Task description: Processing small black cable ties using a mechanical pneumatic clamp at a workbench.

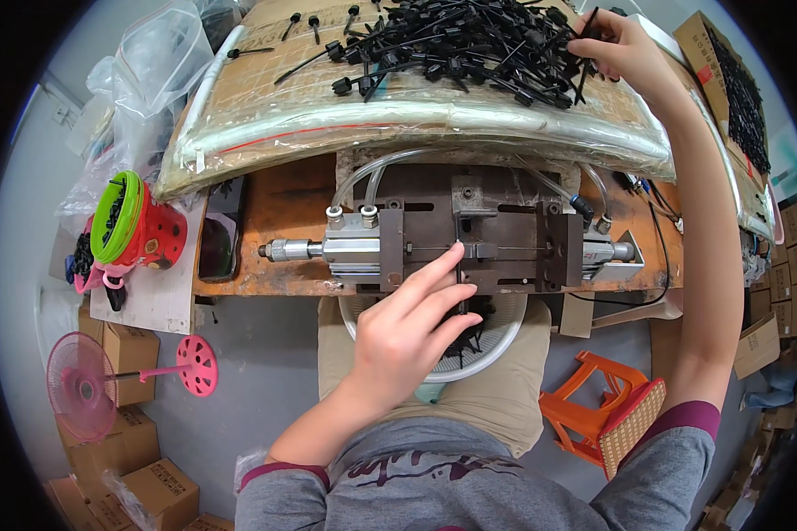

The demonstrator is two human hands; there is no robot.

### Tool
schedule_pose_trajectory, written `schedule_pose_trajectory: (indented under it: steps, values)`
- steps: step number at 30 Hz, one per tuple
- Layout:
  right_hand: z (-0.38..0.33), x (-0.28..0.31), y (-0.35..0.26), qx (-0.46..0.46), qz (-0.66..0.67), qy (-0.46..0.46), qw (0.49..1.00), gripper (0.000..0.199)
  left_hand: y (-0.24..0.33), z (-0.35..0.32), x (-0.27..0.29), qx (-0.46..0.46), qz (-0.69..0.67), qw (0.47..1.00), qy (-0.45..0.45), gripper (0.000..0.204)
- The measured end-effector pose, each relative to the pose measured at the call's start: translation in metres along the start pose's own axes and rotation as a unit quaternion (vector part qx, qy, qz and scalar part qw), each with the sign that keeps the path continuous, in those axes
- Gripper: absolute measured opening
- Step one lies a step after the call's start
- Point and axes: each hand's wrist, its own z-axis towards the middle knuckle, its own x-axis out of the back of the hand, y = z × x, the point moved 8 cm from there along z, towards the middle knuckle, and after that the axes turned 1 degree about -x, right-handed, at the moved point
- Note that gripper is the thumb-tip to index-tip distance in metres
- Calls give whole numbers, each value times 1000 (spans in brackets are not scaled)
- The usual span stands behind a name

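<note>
A pneumatic clamping fixture (434,239) with a dark metal bed and silver cylinders at both ends sits at the bench's front edge. My left hand (397,332) reaches over it with fingers apart. Its index fingertip touches a thin black strip (459,276) lying lengthwise at the fixture's middle. At the upper right, my right hand (627,57) is closed on a black cable tie (584,78) at the edge of a big heap of black cable ties (469,44). The heap lies on a plastic-wrapped cardboard surface (283,111). Fingers partly hide the strip's lower end.
Below the fixture, a white basket (496,365) with black pieces rests at my lap. Air hoses (354,181) loop over the fixture. A red bucket (164,232) with a green rim stands left, beside a phone (220,232). An orange stool (593,403) and a pink fan (81,387) are lower down.
</note>
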Motion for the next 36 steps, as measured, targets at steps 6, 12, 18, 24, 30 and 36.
schedule_pose_trajectory:
  steps: [6, 12, 18, 24, 30, 36]
  values:
    - [-16, 19, -23, 60, -90, 92, 990, 14, -2, -11, -32, -76, 153, 985, -11, 28]
    - [-8, -38, -15, 305, -306, 19, 902, 18, 4, -3, -45, -112, 210, 971, -28, 28]
    - [-11, -46, -15, 197, -270, -62, 940, 25, 0, -1, -44, -94, 211, 971, -59, 27]
    - [0, -7, 8, 171, -152, -28, 973, 18, -1, -1, -45, -85, 220, 969, -69, 27]
    - [-21, 24, 2, 22, 72, 82, 994, 18, 0, -1, -44, -91, 228, 966, -76, 26]
    - [-64, -11, 3, 74, 365, -54, 927, 21, 3, 9, -25, -46, 74, 993, -76, 35]
